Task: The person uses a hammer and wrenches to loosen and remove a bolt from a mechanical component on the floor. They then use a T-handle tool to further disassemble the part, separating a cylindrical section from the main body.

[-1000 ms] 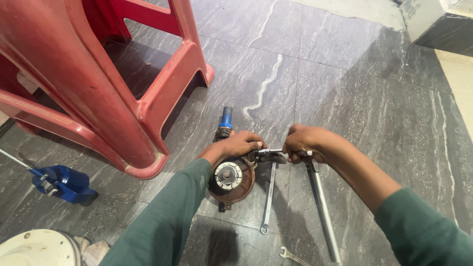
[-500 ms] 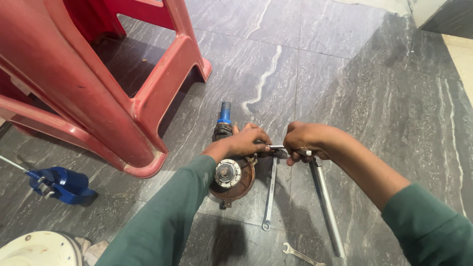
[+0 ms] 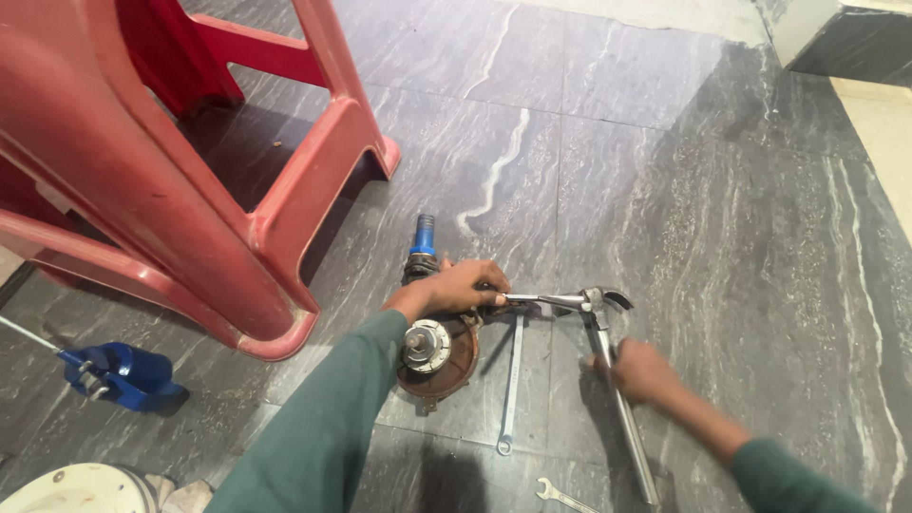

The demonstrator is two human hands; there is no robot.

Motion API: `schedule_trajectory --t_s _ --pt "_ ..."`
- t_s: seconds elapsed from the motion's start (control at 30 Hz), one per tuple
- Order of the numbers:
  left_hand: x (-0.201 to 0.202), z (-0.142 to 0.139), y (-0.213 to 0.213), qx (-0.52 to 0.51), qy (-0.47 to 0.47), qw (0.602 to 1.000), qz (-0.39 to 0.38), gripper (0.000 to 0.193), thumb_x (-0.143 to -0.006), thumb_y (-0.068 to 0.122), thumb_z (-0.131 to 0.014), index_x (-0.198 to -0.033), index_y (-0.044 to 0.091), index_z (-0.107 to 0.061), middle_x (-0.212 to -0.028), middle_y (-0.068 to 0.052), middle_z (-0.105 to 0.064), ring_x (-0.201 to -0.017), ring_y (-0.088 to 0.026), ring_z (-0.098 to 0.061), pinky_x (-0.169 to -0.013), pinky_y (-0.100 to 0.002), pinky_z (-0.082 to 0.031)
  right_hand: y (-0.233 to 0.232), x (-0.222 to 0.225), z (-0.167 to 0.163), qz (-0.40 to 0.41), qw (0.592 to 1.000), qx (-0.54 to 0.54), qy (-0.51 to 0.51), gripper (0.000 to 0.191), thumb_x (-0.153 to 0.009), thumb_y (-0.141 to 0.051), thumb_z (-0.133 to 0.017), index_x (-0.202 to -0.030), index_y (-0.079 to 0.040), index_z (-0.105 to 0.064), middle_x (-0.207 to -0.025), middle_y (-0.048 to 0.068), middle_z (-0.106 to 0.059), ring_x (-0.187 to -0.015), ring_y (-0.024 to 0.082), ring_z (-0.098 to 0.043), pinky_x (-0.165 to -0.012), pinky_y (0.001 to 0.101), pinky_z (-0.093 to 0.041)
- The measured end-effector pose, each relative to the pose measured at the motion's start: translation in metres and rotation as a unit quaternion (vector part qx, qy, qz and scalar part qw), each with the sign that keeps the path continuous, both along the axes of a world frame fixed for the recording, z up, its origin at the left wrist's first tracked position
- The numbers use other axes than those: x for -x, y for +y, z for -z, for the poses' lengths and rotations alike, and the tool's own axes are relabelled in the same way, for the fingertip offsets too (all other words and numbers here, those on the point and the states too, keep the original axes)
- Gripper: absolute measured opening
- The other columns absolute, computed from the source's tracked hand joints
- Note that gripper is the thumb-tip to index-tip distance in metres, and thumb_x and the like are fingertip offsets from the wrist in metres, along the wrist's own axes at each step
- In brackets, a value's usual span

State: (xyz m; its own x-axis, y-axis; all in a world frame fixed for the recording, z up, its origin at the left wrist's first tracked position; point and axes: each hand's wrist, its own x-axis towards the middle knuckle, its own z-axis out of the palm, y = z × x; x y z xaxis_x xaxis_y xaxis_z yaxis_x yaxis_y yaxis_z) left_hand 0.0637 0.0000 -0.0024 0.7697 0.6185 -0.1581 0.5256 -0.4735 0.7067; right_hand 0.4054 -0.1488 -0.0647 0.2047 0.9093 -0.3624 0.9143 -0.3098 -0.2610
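Note:
A rusty round pump part (image 3: 437,356) with a blue pipe end (image 3: 423,235) lies on the grey stone floor (image 3: 722,218). My left hand (image 3: 463,288) rests on its top edge and grips it where the jaws of a long metal pipe wrench (image 3: 594,313) bite. My right hand (image 3: 643,371) holds the wrench's handle lower down, near the middle of its length. A slim spanner (image 3: 512,380) lies on the floor between the pump part and the wrench handle.
A red plastic stool (image 3: 180,171) stands at the left, close to the pump part. A blue clamp-like tool (image 3: 119,373) lies at the lower left beside a white round object (image 3: 76,489). A small spanner (image 3: 562,496) lies at the bottom edge.
My right hand has slid from the wrench's head down along its handle. The wrench handle has swung a little. My left hand has stayed on the pump part.

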Motion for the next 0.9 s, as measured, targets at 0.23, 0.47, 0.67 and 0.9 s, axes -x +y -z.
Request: schedule_trajectory --t_s 0.23,0.47,0.67,0.9 --pt "0.003 -0.014 -0.005 0.019 0.012 1.000 -0.003 0.037 -0.092 0.037 -0.068 -0.123 0.017 -0.075 -0.135 0.000 -0.064 -0.135 -0.021 -0.052 -0.117 -0.051 -0.024 -0.017 0.002 0.068 0.293 0.799 0.051 0.523 0.018 -0.091 -0.007 -0.063 -0.099 0.003 -0.050 -0.068 0.007 -0.054 -0.050 0.019 -0.051 -0.038 0.0366 -0.047" --pt "0.006 0.002 0.003 0.018 -0.034 0.999 0.005 0.038 -0.091 0.034 -0.072 -0.120 0.011 -0.074 -0.134 -0.005 -0.065 -0.131 -0.024 -0.056 -0.113 -0.043 -0.034 -0.043 0.025 0.002 0.344 0.797 -0.045 0.494 0.008 -0.089 -0.003 -0.059 -0.096 -0.005 -0.055 -0.062 0.003 -0.046 -0.044 0.013 -0.040 -0.034 0.0297 -0.030" --pt "0.011 0.015 0.011 0.034 -0.065 0.996 0.043 0.036 -0.092 0.033 -0.071 -0.118 0.009 -0.075 -0.131 -0.008 -0.068 -0.128 -0.025 -0.060 -0.112 -0.038 -0.041 -0.065 0.031 -0.027 0.361 0.815 -0.109 0.440 0.012 -0.094 -0.008 -0.061 -0.098 -0.004 -0.050 -0.061 0.003 -0.047 -0.045 0.013 -0.041 -0.034 0.0307 -0.033" --pt "0.012 0.001 0.005 0.020 0.001 1.000 -0.001 0.035 -0.089 0.035 -0.071 -0.116 0.013 -0.077 -0.134 -0.002 -0.065 -0.132 -0.022 -0.055 -0.113 -0.046 -0.029 -0.072 0.030 -0.024 0.307 0.870 -0.083 0.377 0.015 -0.088 -0.009 -0.065 -0.102 -0.007 -0.062 -0.062 0.004 -0.056 -0.045 0.014 -0.050 -0.036 0.0315 -0.040"
